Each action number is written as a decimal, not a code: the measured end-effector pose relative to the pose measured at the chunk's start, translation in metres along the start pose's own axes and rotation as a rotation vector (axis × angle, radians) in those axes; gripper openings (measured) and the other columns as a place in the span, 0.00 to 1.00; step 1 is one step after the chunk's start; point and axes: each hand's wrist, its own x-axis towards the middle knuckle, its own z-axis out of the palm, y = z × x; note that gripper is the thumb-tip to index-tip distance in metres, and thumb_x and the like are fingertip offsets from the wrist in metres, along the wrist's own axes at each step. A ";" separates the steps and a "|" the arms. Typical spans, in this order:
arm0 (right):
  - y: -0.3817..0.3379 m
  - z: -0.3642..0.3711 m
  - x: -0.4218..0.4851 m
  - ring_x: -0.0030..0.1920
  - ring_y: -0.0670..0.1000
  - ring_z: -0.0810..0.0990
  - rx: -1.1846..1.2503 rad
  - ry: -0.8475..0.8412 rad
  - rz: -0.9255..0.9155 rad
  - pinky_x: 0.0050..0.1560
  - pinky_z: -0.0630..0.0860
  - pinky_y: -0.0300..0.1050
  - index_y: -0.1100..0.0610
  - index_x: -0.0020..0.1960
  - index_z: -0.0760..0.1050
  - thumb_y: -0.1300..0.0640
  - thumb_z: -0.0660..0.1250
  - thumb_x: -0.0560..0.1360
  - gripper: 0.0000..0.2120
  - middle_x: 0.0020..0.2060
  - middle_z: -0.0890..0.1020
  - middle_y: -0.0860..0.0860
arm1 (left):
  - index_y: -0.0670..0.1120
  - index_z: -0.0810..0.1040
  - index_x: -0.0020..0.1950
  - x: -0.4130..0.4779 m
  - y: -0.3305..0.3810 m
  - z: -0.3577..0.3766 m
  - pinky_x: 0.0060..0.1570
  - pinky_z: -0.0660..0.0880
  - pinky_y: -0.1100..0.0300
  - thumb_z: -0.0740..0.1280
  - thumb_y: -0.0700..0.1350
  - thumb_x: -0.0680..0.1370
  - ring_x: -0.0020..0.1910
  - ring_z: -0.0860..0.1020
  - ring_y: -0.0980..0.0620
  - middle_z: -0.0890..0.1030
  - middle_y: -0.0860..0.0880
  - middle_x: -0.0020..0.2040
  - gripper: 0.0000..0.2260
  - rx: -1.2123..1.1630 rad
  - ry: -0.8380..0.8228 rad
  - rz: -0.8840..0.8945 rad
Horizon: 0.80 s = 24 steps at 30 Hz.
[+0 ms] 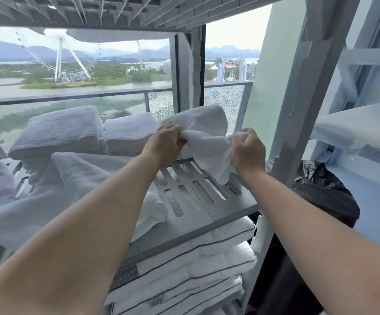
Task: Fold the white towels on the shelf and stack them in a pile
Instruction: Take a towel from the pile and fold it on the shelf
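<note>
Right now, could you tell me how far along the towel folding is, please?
Done: folded towels sit at the back of the shelf. In hand: the left hand and right hand pinch a small white towel, not yet folded. Left: a loose heap of towels on the left side.

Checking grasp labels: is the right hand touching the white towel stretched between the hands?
Touching. Head view shows the right hand gripping one end of the white towel.

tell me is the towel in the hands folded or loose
Loose, not folded: the towel hangs crumpled between the left hand and right hand, each pinching an edge above the shelf.
</note>
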 end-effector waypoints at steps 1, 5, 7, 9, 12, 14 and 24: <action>0.002 0.000 -0.002 0.45 0.56 0.78 0.009 -0.018 0.021 0.41 0.69 0.47 0.53 0.51 0.73 0.57 0.55 0.77 0.08 0.40 0.79 0.49 | 0.46 0.75 0.52 -0.006 0.004 -0.001 0.54 0.72 0.50 0.63 0.48 0.82 0.57 0.76 0.43 0.79 0.46 0.53 0.06 -0.008 -0.009 -0.011; 0.005 -0.006 -0.016 0.50 0.55 0.76 0.016 -0.176 0.016 0.44 0.67 0.46 0.52 0.59 0.73 0.62 0.55 0.74 0.17 0.51 0.79 0.54 | 0.46 0.74 0.53 -0.032 0.027 -0.003 0.44 0.77 0.48 0.61 0.50 0.83 0.42 0.78 0.41 0.78 0.47 0.42 0.09 0.018 -0.042 -0.086; 0.008 -0.013 -0.023 0.52 0.55 0.77 0.017 -0.231 -0.036 0.45 0.69 0.47 0.49 0.63 0.72 0.62 0.54 0.74 0.20 0.55 0.78 0.53 | 0.48 0.73 0.50 -0.043 0.040 -0.006 0.42 0.75 0.50 0.61 0.52 0.83 0.41 0.77 0.42 0.78 0.47 0.40 0.08 0.030 -0.025 -0.092; 0.010 -0.023 -0.030 0.53 0.54 0.77 0.019 -0.287 -0.080 0.48 0.74 0.50 0.43 0.70 0.66 0.59 0.53 0.75 0.25 0.57 0.76 0.51 | 0.48 0.76 0.49 -0.052 0.053 -0.013 0.42 0.75 0.51 0.61 0.53 0.83 0.41 0.78 0.42 0.79 0.47 0.40 0.10 0.053 0.004 -0.085; 0.011 -0.038 -0.040 0.53 0.52 0.73 -0.016 -0.394 -0.133 0.50 0.75 0.54 0.35 0.74 0.58 0.54 0.49 0.73 0.31 0.58 0.72 0.49 | 0.49 0.80 0.52 -0.066 0.068 -0.022 0.43 0.75 0.53 0.65 0.57 0.81 0.43 0.79 0.45 0.82 0.47 0.44 0.12 0.111 0.023 -0.095; 0.013 -0.045 -0.045 0.57 0.55 0.73 -0.100 -0.468 -0.172 0.54 0.75 0.58 0.35 0.74 0.59 0.59 0.49 0.73 0.33 0.63 0.72 0.51 | 0.51 0.79 0.46 -0.077 0.076 -0.024 0.42 0.74 0.53 0.66 0.59 0.79 0.43 0.79 0.46 0.82 0.48 0.44 0.13 0.127 0.008 -0.143; 0.010 -0.068 -0.071 0.70 0.58 0.67 -0.219 -0.492 -0.318 0.68 0.67 0.57 0.46 0.74 0.68 0.58 0.57 0.78 0.24 0.70 0.69 0.55 | 0.50 0.80 0.55 -0.135 0.095 -0.026 0.53 0.78 0.50 0.67 0.53 0.79 0.53 0.80 0.45 0.84 0.48 0.53 0.09 0.261 0.001 -0.398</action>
